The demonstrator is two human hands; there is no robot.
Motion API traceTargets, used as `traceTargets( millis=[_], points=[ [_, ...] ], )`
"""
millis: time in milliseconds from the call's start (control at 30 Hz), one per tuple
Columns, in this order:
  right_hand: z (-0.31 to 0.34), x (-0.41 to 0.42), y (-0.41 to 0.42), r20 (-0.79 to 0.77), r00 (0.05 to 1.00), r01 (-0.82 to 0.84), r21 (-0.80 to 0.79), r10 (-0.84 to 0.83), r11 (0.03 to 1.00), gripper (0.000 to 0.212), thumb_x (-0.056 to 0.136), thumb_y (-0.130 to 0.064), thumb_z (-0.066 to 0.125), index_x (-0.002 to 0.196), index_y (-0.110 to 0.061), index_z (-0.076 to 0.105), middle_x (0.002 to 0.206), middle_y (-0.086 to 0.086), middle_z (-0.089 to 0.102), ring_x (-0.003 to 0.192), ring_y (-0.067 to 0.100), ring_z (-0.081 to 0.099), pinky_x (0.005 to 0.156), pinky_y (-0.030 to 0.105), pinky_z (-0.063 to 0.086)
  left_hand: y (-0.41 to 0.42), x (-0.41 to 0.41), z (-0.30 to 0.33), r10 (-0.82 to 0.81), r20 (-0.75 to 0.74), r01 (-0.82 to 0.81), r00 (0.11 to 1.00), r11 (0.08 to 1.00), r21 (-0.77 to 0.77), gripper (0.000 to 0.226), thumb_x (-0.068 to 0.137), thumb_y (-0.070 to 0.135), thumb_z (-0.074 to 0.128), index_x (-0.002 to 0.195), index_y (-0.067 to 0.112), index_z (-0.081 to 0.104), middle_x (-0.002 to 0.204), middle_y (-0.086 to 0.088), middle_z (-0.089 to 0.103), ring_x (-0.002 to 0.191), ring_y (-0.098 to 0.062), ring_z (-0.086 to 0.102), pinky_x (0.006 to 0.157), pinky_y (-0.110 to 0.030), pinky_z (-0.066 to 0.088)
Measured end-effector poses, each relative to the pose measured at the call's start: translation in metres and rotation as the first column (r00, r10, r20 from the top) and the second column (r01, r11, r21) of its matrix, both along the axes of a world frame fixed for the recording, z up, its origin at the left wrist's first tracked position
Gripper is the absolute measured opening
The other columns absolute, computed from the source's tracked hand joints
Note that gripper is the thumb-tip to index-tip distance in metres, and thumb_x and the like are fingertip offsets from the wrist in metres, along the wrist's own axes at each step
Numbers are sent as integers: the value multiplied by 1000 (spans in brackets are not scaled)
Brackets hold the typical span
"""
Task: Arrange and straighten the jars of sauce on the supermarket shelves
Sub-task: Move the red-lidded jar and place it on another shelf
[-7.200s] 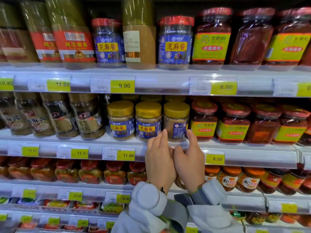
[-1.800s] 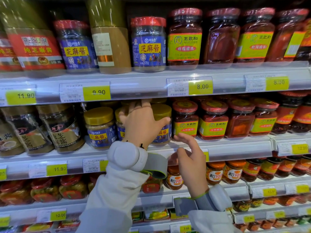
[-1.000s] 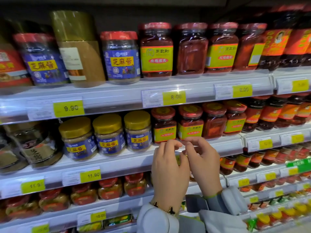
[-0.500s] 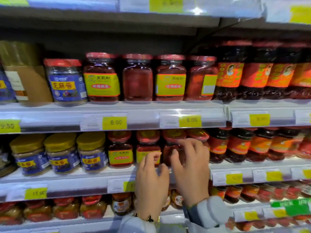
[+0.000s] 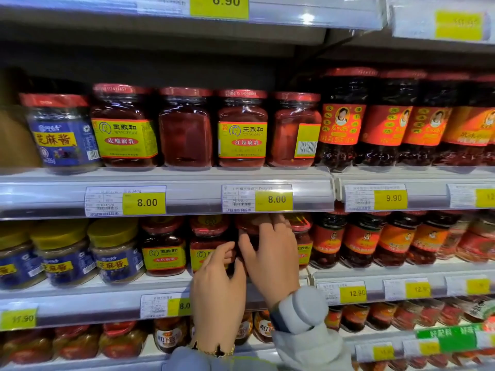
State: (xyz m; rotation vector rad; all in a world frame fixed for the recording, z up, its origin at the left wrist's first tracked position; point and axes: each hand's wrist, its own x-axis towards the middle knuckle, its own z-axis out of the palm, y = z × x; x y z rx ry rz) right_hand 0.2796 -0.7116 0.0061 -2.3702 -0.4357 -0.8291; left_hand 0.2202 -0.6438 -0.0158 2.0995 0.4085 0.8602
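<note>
Both hands, right (image 5: 270,253) and left (image 5: 218,285), seemingly grip the red jar (image 5: 247,231); turn its label forward, gently.

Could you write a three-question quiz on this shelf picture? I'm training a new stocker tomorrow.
1. True or false: the right hand grips a red-lidded jar on the middle shelf.
2. Which top-row jar hides its label completely? A. the blue-label jar B. the bare red jar C. the dark chili jar
3. Fill in: the tag under the dark chili jar reads ____.

Key: 1 true; 2 B; 3 9.90. The left hand reaches the neighbouring jar, though its grip is unclear.
</note>
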Motion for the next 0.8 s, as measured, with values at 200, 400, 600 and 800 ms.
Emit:
traceTargets(
  millis=[200,400,600,800],
  points=[
    [10,4,14,54,991,128,-210,-120,969,26,59,-41,56,53,-16,57,48,7,56,54,28,57,66,37,47,6,-3,-1,-8,-70,16,997,993,115,32,85,16,60,117,21,62,108,4,65,95,-18,61,75,-34,50],
    [13,17,16,56,997,76,-315,-61,946,34,62,-40,54,84,-18,66,78,7,68,76,29,64,79,44,44,8,-2,-4,-1,-122,19,993,988,151,34,83,16,62,117,18,62,108,2,64,95,-19,60,74,-30,44],
    [18,19,6,-10,997,-83,-195,83,977,34,66,-37,57,95,-20,65,92,7,70,92,34,62,84,48,43,5,-1,-6,8,-113,5,994,993,116,37,82,16,60,120,20,60,112,2,63,98,-19,60,81,-38,49],
    [7,10,-3,57,991,-119,-81,124,990,35,71,-47,56,94,-23,69,63,9,63,69,36,61,70,45,48,1,-1,-10,-1,-56,5,998,997,78,40,76,11,67,114,18,60,102,3,59,92,-21,60,75,-36,51]
  ],
)
